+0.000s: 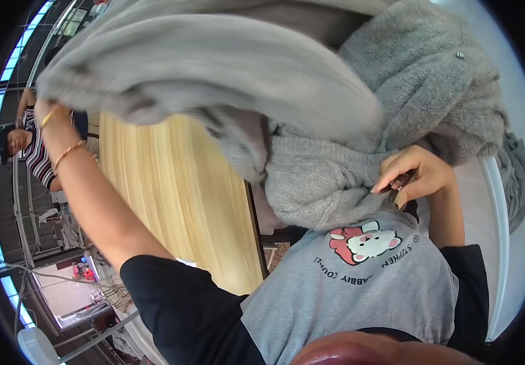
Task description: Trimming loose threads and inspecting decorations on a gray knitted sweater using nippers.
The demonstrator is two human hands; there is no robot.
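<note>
A large grey knitted garment (pixel 311 91) is lifted in front of me and fills the upper half of the view. My left hand (pixel 46 109) is raised high at the upper left and grips its blurred edge; gold bangles ring the wrist. My right hand (pixel 411 173) pinches the lower part of the knit against my chest, just above my grey printed shirt (pixel 360 280). A small dark object shows under the right fingers, too small to identify.
A light wooden table (pixel 177 194) with a dark edge runs under the garment. Another person in a striped top (pixel 34 152) is at the far left. More grey cloth (pixel 515 176) hangs at the right edge.
</note>
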